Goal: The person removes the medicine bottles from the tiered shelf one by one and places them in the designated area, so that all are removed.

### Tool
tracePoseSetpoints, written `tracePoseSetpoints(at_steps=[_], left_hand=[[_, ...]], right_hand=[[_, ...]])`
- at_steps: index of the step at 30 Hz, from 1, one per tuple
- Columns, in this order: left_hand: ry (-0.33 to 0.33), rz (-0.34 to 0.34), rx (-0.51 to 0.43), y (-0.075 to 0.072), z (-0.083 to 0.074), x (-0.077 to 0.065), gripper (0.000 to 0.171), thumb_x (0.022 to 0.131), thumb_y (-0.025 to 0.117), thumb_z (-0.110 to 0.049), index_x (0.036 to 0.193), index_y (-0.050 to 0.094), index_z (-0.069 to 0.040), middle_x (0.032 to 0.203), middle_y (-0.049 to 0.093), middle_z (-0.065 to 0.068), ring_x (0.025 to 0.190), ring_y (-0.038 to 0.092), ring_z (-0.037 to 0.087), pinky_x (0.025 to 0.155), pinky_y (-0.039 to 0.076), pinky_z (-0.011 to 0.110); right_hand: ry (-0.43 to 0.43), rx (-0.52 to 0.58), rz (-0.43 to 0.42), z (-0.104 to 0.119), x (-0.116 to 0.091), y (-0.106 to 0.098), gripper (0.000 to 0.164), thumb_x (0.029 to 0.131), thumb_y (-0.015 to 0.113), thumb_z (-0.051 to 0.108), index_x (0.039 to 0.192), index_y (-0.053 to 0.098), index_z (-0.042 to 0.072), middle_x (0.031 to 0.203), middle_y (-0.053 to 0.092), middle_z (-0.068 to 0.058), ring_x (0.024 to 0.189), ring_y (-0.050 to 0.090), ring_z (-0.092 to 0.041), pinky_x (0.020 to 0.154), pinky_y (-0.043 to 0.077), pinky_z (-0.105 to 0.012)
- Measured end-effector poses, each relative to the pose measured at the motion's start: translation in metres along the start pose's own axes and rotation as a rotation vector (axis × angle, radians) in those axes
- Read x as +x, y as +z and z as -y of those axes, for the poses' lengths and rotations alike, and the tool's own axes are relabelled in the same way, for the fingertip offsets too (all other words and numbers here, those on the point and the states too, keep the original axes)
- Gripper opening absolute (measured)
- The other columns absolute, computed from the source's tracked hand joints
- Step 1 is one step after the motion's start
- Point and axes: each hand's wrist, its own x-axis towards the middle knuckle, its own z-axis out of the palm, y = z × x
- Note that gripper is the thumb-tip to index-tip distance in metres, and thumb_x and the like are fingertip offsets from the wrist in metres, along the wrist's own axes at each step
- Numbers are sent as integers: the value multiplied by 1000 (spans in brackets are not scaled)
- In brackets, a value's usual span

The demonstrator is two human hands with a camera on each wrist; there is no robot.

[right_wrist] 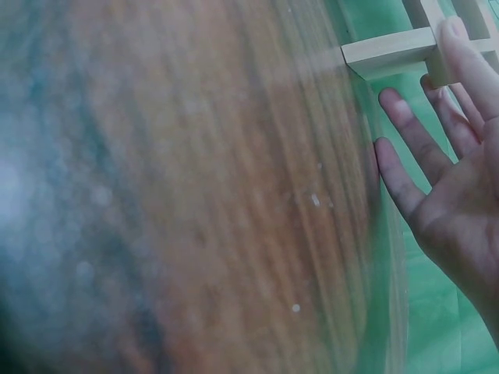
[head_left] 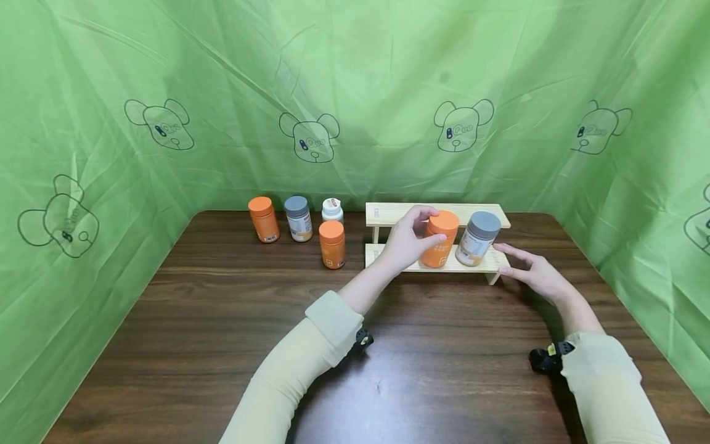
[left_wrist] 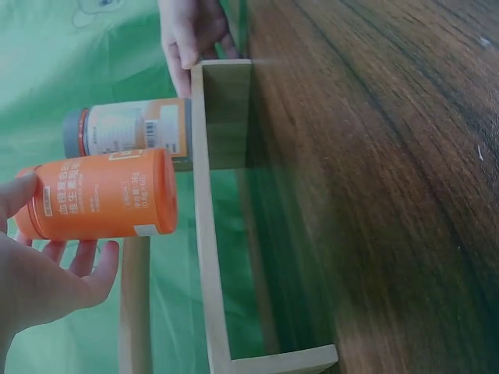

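My left hand [head_left: 407,242] grips an orange supplement bottle [head_left: 442,237] between thumb and fingers. The bottle is upright over the lower step of a two-tier wooden rack [head_left: 383,217]; in the left wrist view a small gap shows between its base and the board. Beside it on that step stands a grey-capped bottle [head_left: 477,239] with a white and orange label. At the rack's right end, my right hand [head_left: 535,277] holds the lower board's corner, thumb at the front and forefinger behind. Its other fingers [right_wrist: 401,171] stretch out past the end.
Left of the rack on the dark wood table [head_left: 222,345] stand an orange bottle [head_left: 263,221], a grey-capped bottle [head_left: 299,219] and a white bottle [head_left: 333,211]. Another orange bottle [head_left: 333,245] stands in front of them. Green cloth [head_left: 383,92] walls the table's back and sides.
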Motion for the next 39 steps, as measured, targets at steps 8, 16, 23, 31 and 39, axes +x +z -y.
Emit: tracePoseSetpoints(at_steps=[8, 16, 23, 31, 39], left_hand=[[-26, 10, -40, -11, -11, -6, 40, 79, 77, -13, 114, 58, -15, 120, 62, 3, 104, 59, 18, 86, 52, 31], [-37, 27, -13, -29, -26, -14, 39, 80, 76, -16, 115, 58, -17, 119, 63, 1, 104, 60, 17, 86, 50, 27], [-33, 34, -23, -44, -35, -22, 38, 81, 75, -16, 114, 57, -17, 118, 62, 2, 105, 59, 18, 86, 52, 30], [-28, 18, -33, -65, -40, -33, 39, 81, 75, -15, 115, 57, -17, 119, 62, 2, 106, 60, 19, 88, 52, 28], [3, -8, -69, -88, -47, -44, 39, 82, 74, -14, 116, 56, -17, 119, 62, 2, 103, 61, 20, 87, 52, 34]], right_hand=[[5, -7, -1, -2, 1, 0, 56, 89, 66, 26, 141, 45, 23, 149, 36, -12, 138, 23, -33, 110, 16, -59], [8, -7, 0, -1, 2, 0, 56, 89, 66, 25, 141, 45, 23, 149, 36, -12, 138, 23, -34, 109, 16, -59], [3, -15, -1, -2, 1, 0, 56, 89, 67, 26, 141, 46, 23, 149, 37, -13, 138, 24, -34, 109, 15, -60], [5, -11, 2, 0, 0, 1, 57, 89, 66, 25, 141, 45, 22, 150, 34, -13, 138, 22, -36, 109, 14, -61], [2, -18, 4, 4, -2, 1, 57, 90, 65, 26, 142, 44, 21, 149, 35, -15, 138, 23, -33, 109, 15, -60]])
